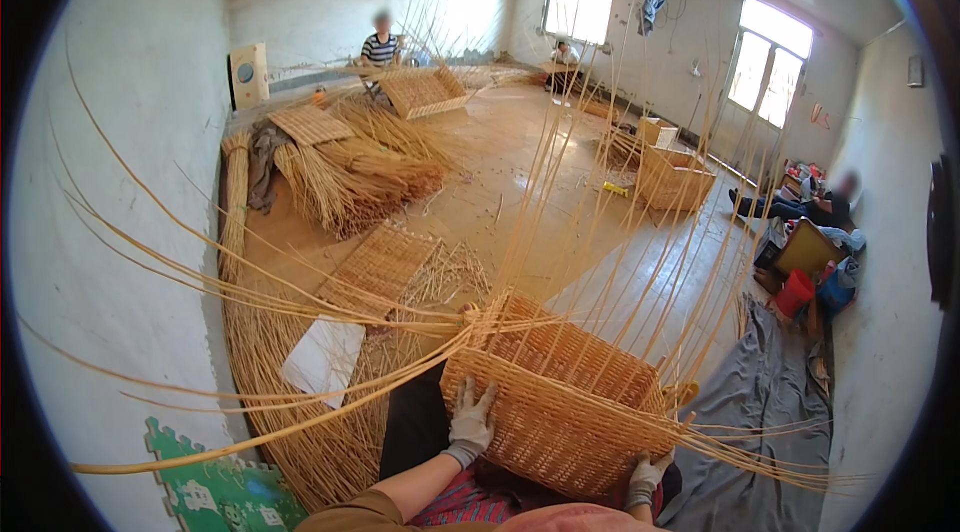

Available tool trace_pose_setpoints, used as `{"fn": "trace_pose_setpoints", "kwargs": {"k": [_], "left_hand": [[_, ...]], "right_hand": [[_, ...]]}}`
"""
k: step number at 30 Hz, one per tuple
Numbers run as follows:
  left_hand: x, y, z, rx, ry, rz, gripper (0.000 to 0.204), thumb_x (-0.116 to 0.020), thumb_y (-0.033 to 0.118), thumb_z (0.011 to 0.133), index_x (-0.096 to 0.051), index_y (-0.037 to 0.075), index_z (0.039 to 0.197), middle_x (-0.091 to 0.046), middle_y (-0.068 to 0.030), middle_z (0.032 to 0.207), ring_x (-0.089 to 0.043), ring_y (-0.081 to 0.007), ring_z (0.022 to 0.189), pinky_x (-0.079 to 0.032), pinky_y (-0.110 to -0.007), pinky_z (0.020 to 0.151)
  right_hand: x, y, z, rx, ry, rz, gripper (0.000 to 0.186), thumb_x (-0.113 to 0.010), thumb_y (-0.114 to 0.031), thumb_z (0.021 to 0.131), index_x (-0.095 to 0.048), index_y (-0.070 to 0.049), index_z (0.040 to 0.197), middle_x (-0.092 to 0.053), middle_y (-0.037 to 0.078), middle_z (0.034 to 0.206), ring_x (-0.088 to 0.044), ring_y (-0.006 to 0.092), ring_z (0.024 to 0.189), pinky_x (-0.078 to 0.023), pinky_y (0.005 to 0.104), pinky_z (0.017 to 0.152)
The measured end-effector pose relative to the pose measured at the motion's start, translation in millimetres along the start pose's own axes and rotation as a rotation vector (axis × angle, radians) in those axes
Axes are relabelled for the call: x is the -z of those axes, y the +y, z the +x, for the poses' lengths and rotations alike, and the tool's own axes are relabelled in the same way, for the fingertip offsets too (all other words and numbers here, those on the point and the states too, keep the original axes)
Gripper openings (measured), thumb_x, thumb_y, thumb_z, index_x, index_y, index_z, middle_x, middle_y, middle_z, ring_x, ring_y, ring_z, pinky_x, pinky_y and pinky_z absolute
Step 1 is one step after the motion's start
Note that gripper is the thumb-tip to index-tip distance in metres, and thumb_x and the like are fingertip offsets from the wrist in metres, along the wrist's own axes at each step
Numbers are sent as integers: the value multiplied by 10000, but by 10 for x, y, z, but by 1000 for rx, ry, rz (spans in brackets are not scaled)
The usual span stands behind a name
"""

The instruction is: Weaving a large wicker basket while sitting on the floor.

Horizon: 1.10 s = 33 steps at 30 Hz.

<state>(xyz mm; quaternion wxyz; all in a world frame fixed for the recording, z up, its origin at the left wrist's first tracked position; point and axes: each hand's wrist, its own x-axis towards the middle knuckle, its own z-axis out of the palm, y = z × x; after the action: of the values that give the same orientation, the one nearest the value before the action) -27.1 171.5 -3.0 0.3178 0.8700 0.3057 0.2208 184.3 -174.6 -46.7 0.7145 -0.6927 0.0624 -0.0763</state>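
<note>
A half-woven wicker basket [555,407] lies tilted across my lap, its open side facing up and away. Long unwoven canes [300,397] fan out from its left corner, and more rise from its far and right sides. My left hand [471,424], in a pale glove, rests flat on the near wall with fingers apart. Gloved too, my right hand [646,479] grips the basket's lower right corner; some of its fingers are hidden.
Bundles of cane [345,167] and a flat woven panel [385,267] lie to the left. A green foam mat [220,482] is at lower left, grey cloth [745,422] at right. Finished baskets [675,180] stand farther off. Several people [381,47] sit along the walls.
</note>
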Motion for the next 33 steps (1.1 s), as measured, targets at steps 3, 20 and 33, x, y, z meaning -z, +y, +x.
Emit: {"fn": "trace_pose_setpoints", "kwargs": {"k": [3,20,33], "left_hand": [[24,4,17,6,-50,27,785,-621,99,841,-312,305,1532,-122,-238,1604,-148,-471,1458,-287,-506,1154],[-17,-1,95,-6,10,37,776,-600,102,845,-307,308,1533,-106,-249,1606,-160,-478,1454,-297,-495,1152],[13,-134,-88,-6,9,96,744,-592,142,847,-323,256,1532,-81,-250,1609,-163,-500,1444,-254,-504,1175]], "right_hand": [[-12,-83,2,-63,-9,-135,825,-518,126,857,-192,-197,1543,-587,134,1179,-584,169,689,-498,314,540],[-154,-473,-153,-99,-35,-224,796,-543,80,892,-170,-154,1556,-502,155,1310,-611,218,883,-553,322,653],[-157,-413,-357,91,-195,-6,699,-626,-1,905,-271,-74,1503,-345,159,1507,-443,268,1309,-402,373,1082]]}}
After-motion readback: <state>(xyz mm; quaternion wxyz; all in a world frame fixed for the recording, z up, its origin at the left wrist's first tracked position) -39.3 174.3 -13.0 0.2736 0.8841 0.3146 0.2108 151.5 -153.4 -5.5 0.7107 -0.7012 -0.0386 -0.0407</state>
